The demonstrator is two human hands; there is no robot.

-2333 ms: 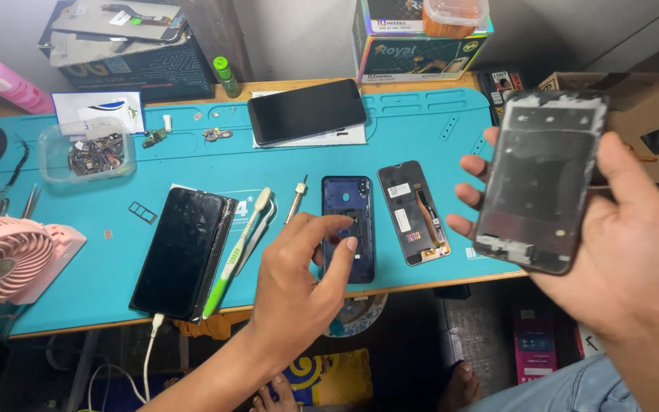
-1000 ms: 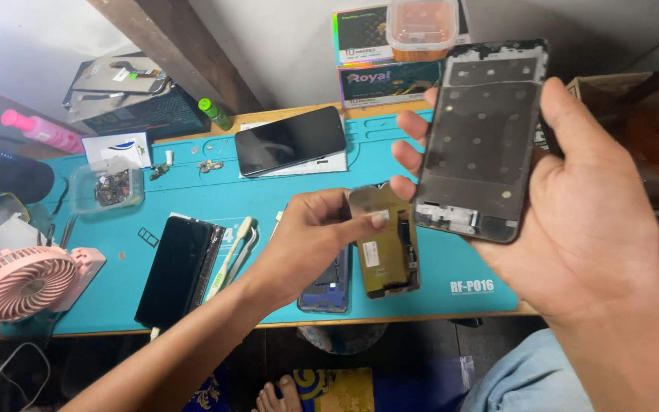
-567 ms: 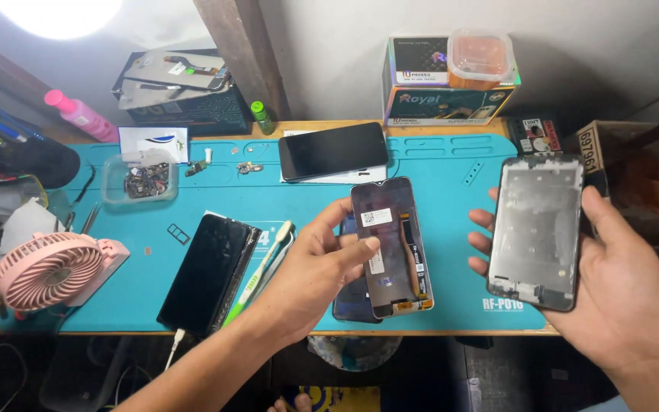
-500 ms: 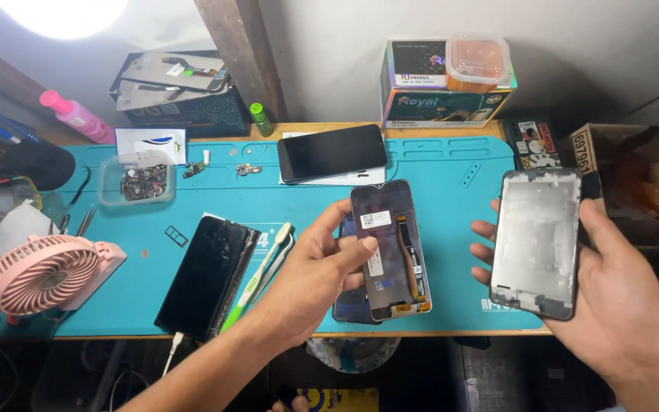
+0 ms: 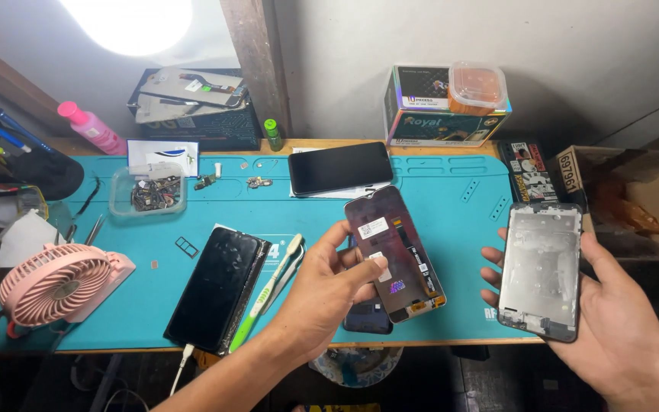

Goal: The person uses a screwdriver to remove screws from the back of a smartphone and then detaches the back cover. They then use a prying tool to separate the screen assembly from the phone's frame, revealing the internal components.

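Above the teal mat (image 5: 451, 206), the left hand (image 5: 322, 297) pinches a detached phone screen panel (image 5: 395, 252) between thumb and fingers. To its right, the right hand (image 5: 612, 328) cradles a bare phone frame (image 5: 541, 268), fingers curled around its 2 long edges. That light pinch could let the panel slip onto the dark phone (image 5: 368, 314) beneath and crack.

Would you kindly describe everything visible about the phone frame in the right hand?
The phone frame is a rectangular silvery-grey mid-frame with a dark rim, looking like metal and plastic, stripped of its screen. Its flat inner plate faces up, with small cutouts near the top and bottom edges. The right hand cradles it upright, fingers along the left edge and thumb on the right, beside the teal mat's right end.
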